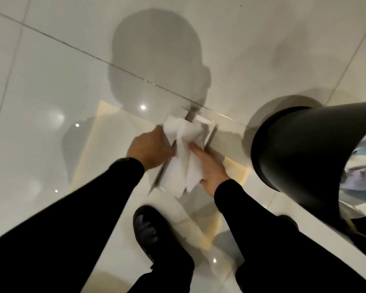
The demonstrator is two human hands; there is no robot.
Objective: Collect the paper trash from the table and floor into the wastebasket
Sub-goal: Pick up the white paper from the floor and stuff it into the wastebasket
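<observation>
A bundle of crumpled white paper [183, 153] lies at the corner of a glass table [51, 102], seen from above. My left hand [149, 150] grips the bundle's left side. My right hand [209, 170] presses against its right side with fingers stretched along it. A black wastebasket [300, 149] stands tilted at the right, close to my right arm. Its mouth faces the right edge of the view and shows crumpled paper trash [359, 163] inside.
The table's glass edge [135, 75] runs diagonally from upper left to the corner by the paper. Pale floor tiles show through the glass. My black shoe [150, 231] stands on the floor below the hands. A metal table leg [190, 114] sits under the corner.
</observation>
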